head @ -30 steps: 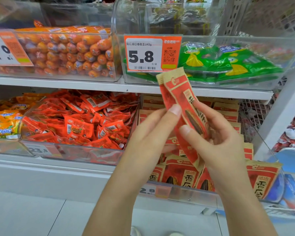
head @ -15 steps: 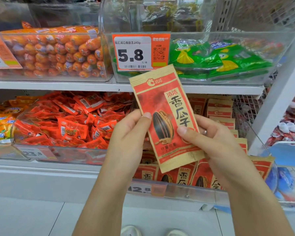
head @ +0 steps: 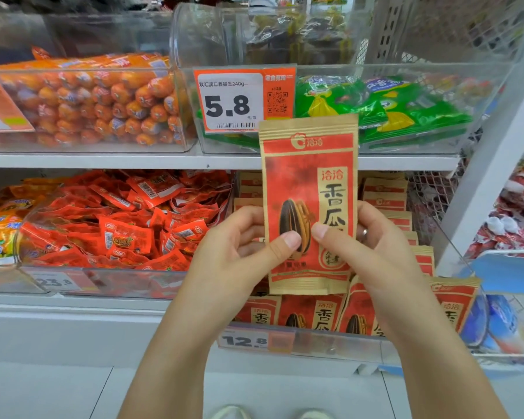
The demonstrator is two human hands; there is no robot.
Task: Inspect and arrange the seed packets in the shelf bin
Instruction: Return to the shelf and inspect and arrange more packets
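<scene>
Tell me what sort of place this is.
Most likely a shop's snack aisle. Clear shelf bins hold packaged food, price tags reading 5.8 and 12.8 are fixed to their fronts, and both hands hold one seed packet above a bin of matching packets.

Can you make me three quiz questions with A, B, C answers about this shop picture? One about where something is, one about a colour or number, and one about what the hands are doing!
1. Where is the bin of seed packets?
A. lower shelf, right of the red snack bin
B. top shelf
C. on the floor

2. What big number is on the price tag above the held seed packet?
A. 9.9
B. 5.8
C. 1.0

3. How are the hands holding the packet?
A. one hand only
B. lying flat on open palms
C. both hands pinching it upright

Answers:
1 A: the bin sits beside the red snack bin.
2 B: the tag reads 5.8.
3 C: the left hand and right hand pinch it with thumbs on its front.
</scene>
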